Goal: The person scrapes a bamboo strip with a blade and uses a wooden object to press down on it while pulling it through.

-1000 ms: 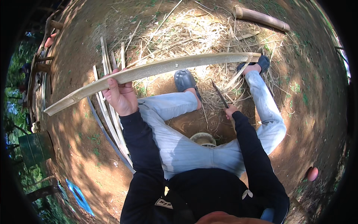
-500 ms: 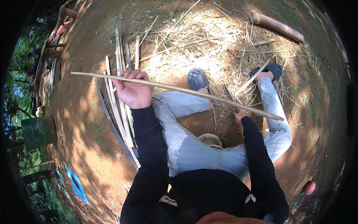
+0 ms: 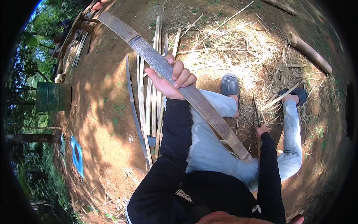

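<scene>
A long, wide bamboo slat point(image 3: 214, 115) slants across the front of me, from the far left down to my lap. Its dark, weathered outer face is turned up, with a joint near the far end. My left hand point(image 3: 174, 79) grips it around the middle, fingers curled over one edge and thumb stretched out on the other side. Lower right, between my legs, my right hand point(image 3: 262, 130) is closed around the handle of a knife point(image 3: 256, 109). The knife's narrow dark blade points away from me, apart from the slat.
Several pale bamboo strips point(image 3: 148, 100) and a dark curved strip point(image 3: 135, 102) lie left of my leg. Ahead spreads a heap of shavings point(image 3: 246, 48), with a bamboo pole section point(image 3: 311, 55) to its right. A green drum point(image 3: 53, 97) and a blue sheet point(image 3: 77, 156) are far left.
The slat has turned from its thin edge to its broad dark face and tilts more steeply. My left fingers have curled over it. The view has shifted; the knife stays in my right hand.
</scene>
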`<state>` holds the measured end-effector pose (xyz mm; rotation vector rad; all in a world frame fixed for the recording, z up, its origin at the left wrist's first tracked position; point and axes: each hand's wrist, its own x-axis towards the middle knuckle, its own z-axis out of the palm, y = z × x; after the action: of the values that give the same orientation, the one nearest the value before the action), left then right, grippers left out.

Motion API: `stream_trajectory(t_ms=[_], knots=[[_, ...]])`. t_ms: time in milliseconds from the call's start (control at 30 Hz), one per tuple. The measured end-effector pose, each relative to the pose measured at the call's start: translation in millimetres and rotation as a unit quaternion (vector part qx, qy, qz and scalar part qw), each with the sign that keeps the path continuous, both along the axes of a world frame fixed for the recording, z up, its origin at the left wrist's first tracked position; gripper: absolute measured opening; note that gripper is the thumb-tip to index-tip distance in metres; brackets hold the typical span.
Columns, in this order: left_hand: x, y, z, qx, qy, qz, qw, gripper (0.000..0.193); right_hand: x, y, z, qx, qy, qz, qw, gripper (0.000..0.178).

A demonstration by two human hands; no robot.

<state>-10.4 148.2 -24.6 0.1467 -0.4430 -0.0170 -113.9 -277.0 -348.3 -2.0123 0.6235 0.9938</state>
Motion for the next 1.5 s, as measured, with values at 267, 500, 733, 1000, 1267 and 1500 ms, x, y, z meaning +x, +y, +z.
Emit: stream_trajectory(t_ms=[267, 500, 733, 1000, 1267, 1500], knots=[[4.2, -2.9, -0.5, 0.025, -0.069, -0.019, 0.997, 0.060, 1.2, -1.3, 4.1, 0.003, 0.016, 0.000, 1.000, 0.038], [4.1, -3.7, 2.1, 0.035, -0.122, -0.018, 0.992, 0.060, -0.7, -4.2, -5.8, -0.006, -0.007, 0.021, 1.000, 0.037], [9.8, 0.5, 9.6, 0.041, -0.121, -0.008, 0.992, 0.055, 3.2, 15.0, 5.9, -0.002, 0.005, 0.026, 1.000, 0.036], [0.0, 20.3, -5.1, 0.021, 0.021, 0.051, 0.998, 0.036, 10.2, 19.5, 26.2, -0.072, -0.011, 0.100, 0.992, 0.041], [17.3, 41.2, -23.8, 0.027, 0.012, 0.123, 0.992, 0.038, -25.6, -4.7, 35.3, -0.151, -0.161, 0.109, 0.969, 0.044], [14.2, 52.2, -18.2, 0.040, 0.000, 0.144, 0.989, 0.041, -26.0, 1.9, 46.7, -0.101, -0.139, 0.086, 0.981, 0.043]])
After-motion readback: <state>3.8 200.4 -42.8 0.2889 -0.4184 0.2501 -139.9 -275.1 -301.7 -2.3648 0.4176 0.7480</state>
